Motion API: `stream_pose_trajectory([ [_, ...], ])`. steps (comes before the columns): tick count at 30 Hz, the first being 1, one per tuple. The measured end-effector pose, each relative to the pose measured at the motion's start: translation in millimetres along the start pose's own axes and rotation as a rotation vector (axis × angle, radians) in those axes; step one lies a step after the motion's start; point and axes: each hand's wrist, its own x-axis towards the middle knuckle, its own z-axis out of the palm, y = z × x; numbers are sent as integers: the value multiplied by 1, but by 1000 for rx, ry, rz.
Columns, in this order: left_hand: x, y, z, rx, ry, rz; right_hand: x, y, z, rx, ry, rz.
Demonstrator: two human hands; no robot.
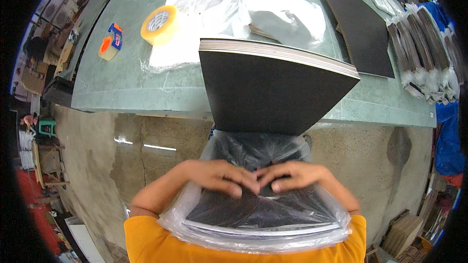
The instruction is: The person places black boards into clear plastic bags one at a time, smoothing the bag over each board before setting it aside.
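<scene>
From afar I see the board stack (275,90) beyond the plastic bag (273,237); on the table (146,90), tape dispenser (112,42) left of tape roll (171,19).

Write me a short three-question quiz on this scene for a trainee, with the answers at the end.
1. What lies directly under the left hand and the right hand?
2. True or false: the large tape roll is to the right of the small blue-and-orange tape dispenser.
3. Fill the gap: beyond the hands, the broad face of the thick stack is ____ in colour.

Key:
1. Clear plastic, with dark material showing through it.
2. True.
3. Black.
</scene>
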Motion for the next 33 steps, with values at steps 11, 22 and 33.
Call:
stream_pose_trajectory([
  [11,58,140,-103,921,586,113,9,107,-39,-346,316,435],
  [22,108,85,-279,2257,341,165,-41,38,-73,71,172,44],
  [33,111,117,-305,1390,896,124,-32,-7,-69,-143,-98,-96],
])
